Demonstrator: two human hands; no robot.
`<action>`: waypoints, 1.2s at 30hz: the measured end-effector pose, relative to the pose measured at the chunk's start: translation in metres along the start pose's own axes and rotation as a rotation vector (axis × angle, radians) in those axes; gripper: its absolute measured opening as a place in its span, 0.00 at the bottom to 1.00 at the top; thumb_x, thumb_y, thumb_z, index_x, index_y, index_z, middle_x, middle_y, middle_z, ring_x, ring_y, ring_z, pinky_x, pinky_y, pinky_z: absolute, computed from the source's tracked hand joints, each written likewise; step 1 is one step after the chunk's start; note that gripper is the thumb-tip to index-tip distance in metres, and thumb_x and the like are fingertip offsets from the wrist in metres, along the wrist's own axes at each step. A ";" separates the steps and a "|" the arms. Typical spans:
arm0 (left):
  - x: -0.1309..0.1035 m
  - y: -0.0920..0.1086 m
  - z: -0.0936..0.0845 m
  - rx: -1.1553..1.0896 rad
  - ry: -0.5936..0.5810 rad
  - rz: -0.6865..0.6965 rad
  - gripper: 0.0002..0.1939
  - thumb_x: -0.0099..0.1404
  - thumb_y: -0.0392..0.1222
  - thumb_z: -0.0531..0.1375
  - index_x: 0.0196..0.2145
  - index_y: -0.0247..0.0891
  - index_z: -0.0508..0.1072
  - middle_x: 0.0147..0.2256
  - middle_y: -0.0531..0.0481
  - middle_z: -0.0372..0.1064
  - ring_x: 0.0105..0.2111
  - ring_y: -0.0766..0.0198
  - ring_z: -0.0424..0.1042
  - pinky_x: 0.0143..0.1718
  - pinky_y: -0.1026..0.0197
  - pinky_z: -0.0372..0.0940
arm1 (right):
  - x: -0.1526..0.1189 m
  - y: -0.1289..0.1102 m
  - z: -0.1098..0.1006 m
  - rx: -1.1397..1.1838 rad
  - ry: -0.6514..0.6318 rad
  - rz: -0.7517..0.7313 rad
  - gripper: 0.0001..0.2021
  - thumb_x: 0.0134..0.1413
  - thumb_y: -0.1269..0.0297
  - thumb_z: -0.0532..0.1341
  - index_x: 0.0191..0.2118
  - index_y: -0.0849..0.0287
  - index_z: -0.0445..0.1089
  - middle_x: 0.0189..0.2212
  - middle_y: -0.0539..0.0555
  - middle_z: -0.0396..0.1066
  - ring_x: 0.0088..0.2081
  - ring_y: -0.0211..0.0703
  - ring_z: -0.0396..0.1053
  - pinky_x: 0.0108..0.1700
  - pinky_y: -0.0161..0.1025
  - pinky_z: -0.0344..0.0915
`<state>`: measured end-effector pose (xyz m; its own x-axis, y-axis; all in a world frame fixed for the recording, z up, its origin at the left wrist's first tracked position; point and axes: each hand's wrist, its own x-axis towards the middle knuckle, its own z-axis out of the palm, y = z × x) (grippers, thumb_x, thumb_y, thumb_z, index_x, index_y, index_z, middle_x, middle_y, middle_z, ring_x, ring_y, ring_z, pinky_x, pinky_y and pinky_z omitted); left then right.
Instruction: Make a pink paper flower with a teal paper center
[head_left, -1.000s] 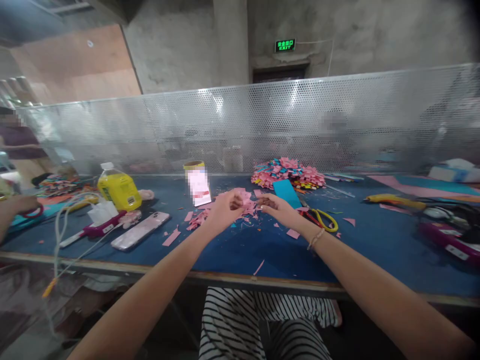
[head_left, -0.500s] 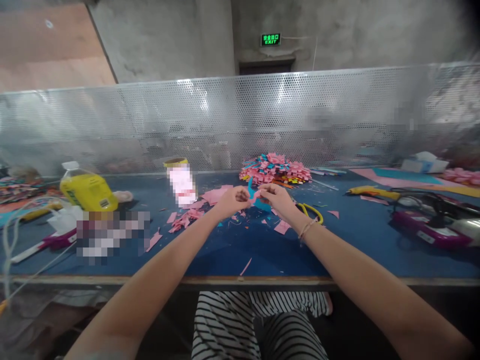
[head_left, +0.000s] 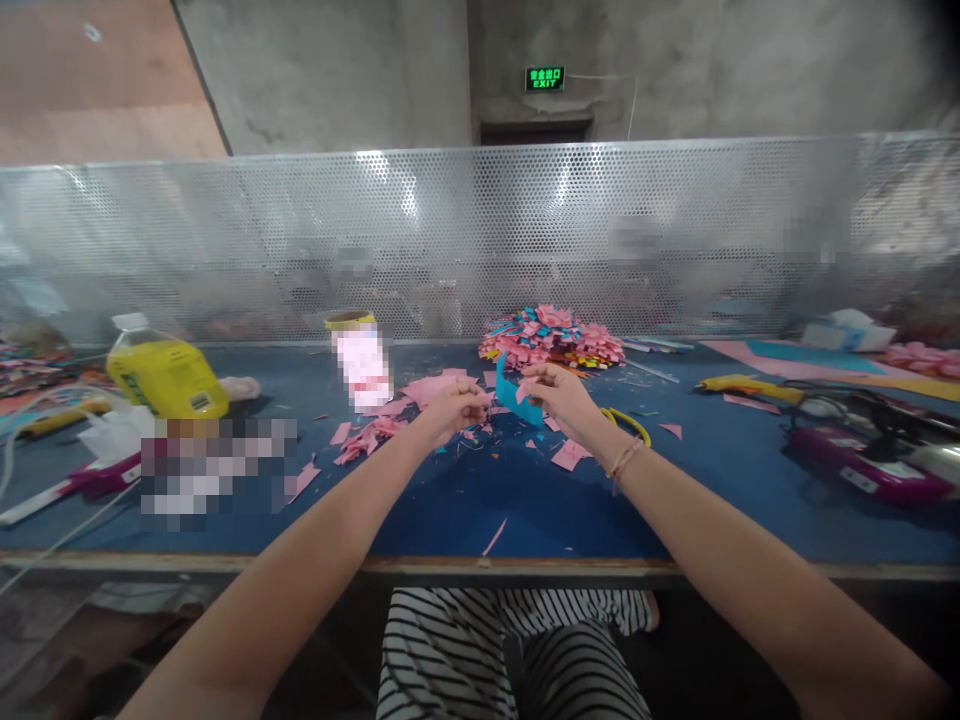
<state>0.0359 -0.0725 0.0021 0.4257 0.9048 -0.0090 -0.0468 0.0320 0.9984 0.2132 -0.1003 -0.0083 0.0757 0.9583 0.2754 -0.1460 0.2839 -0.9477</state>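
Above the blue table my right hand (head_left: 559,398) is closed in a pinch on a curved blue paper strip (head_left: 508,385) and a small pink paper piece (head_left: 527,388). The strip hangs to the left of its fingertips. A short gap to the left, my left hand (head_left: 456,408) has thumb and fingers pinched together; whatever is between them is too small to make out. Pink paper scraps (head_left: 375,436) lie in a loose heap left of it. Yellow-handled scissors (head_left: 630,425) rest partly hidden behind my right wrist.
Behind my hands stands a pile of pink, blue and yellow paper pieces (head_left: 551,335). A lit phone (head_left: 364,368) leans on a yellow tape roll (head_left: 349,320). Left is a yellow-liquid bottle (head_left: 169,378); right, a yellow-handled tool (head_left: 750,387) and a purple power strip (head_left: 870,470).
My hands were together at the pink piece; now they are apart. The left has moved left, while the right keeps the pink piece and the blue strip, which now shows more fully.
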 end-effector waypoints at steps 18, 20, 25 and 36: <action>-0.004 -0.009 0.005 0.462 -0.178 0.335 0.03 0.54 0.36 0.54 0.27 0.35 0.61 0.49 0.43 0.61 0.26 0.71 0.69 0.31 0.61 0.65 | -0.003 -0.008 -0.011 0.130 -0.272 -0.016 0.07 0.40 0.62 0.61 0.26 0.58 0.63 0.26 0.49 0.67 0.30 0.36 0.68 0.37 0.38 0.64; -0.007 -0.009 0.006 0.596 -0.213 0.406 0.00 0.54 0.34 0.53 0.27 0.36 0.62 0.49 0.43 0.61 0.29 0.69 0.69 0.33 0.61 0.64 | -0.002 -0.006 -0.011 0.117 -0.256 -0.029 0.07 0.38 0.65 0.62 0.26 0.58 0.63 0.26 0.48 0.66 0.30 0.35 0.67 0.36 0.37 0.64; -0.006 -0.015 0.008 1.009 -0.287 0.600 0.06 0.53 0.30 0.51 0.28 0.38 0.64 0.42 0.46 0.66 0.39 0.62 0.66 0.40 0.58 0.60 | 0.005 0.001 -0.013 -0.080 -0.172 -0.137 0.17 0.33 0.70 0.63 0.36 0.56 0.63 0.38 0.50 0.66 0.29 0.32 0.64 0.32 0.35 0.65; 0.002 0.001 -0.008 1.011 0.386 0.585 0.04 0.51 0.32 0.52 0.24 0.39 0.62 0.28 0.49 0.65 0.32 0.61 0.65 0.35 0.59 0.58 | 0.013 0.002 -0.021 -0.245 -0.069 -0.243 0.16 0.35 0.71 0.62 0.36 0.58 0.63 0.34 0.53 0.67 0.38 0.38 0.66 0.42 0.40 0.63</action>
<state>0.0293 -0.0673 0.0025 0.2727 0.7438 0.6102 0.6534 -0.6087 0.4501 0.2345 -0.0881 -0.0099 0.0111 0.8658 0.5003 0.1097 0.4963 -0.8612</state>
